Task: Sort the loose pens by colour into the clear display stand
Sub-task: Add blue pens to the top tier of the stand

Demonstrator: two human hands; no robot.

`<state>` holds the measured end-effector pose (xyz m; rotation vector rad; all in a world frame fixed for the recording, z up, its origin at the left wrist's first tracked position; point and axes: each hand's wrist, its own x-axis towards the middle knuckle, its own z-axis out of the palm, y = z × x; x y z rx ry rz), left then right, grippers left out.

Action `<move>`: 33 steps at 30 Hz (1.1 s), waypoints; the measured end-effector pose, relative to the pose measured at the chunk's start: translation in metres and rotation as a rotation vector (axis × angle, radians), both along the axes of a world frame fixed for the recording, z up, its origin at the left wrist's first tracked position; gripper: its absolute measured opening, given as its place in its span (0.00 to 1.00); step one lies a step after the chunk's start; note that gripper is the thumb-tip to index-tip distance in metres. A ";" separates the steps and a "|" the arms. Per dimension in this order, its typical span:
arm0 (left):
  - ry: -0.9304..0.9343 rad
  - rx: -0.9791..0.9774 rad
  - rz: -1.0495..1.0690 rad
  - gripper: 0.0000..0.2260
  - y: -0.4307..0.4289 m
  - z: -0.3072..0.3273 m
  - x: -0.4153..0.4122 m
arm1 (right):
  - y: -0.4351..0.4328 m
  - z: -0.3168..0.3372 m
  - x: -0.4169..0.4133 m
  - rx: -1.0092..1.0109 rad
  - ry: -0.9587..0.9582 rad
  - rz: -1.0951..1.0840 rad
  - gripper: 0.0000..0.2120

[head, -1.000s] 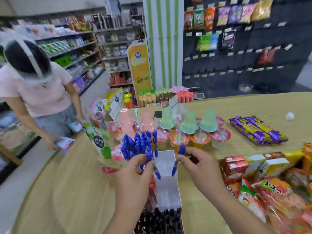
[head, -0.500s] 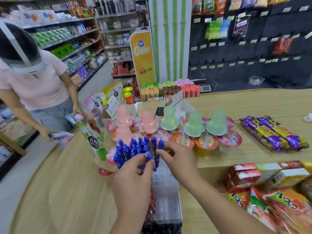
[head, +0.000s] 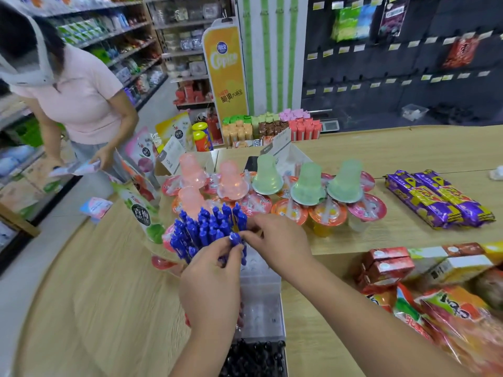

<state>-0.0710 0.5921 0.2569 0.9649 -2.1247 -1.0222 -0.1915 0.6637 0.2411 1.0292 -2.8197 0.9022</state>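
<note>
Both crowd the clear stand (head: pixel 261 308) at its far edge: left hand (head: pixel 210 285) grips blue pens (head: pixel 208 227), right hand (head: pixel 281 244) seemingly pinches one.

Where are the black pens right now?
Head view, bottom centre: the black pens stand in the near end of the clear display stand, just nearer than the left hand, with the blue pens bunched at the far end.
</note>
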 end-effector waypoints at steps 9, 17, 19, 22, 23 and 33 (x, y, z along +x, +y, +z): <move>-0.125 -0.104 0.032 0.05 0.000 -0.020 -0.008 | 0.025 -0.010 0.002 -0.077 -0.044 -0.027 0.11; -0.264 -0.273 0.040 0.09 0.001 -0.023 -0.017 | 0.029 -0.023 0.006 -0.067 -0.098 -0.011 0.13; -0.306 -0.331 0.033 0.09 0.000 -0.023 -0.019 | 0.029 -0.025 0.007 -0.072 -0.109 -0.016 0.13; -0.332 -0.380 0.030 0.10 0.001 -0.022 -0.018 | 0.030 -0.024 0.009 -0.071 -0.117 -0.014 0.13; -0.326 -0.387 0.024 0.10 0.001 -0.022 -0.018 | 0.032 -0.023 0.010 -0.073 -0.120 -0.014 0.13; -0.084 -0.317 0.024 0.12 0.003 -0.020 -0.003 | 0.062 -0.027 0.024 -0.114 -0.165 -0.085 0.09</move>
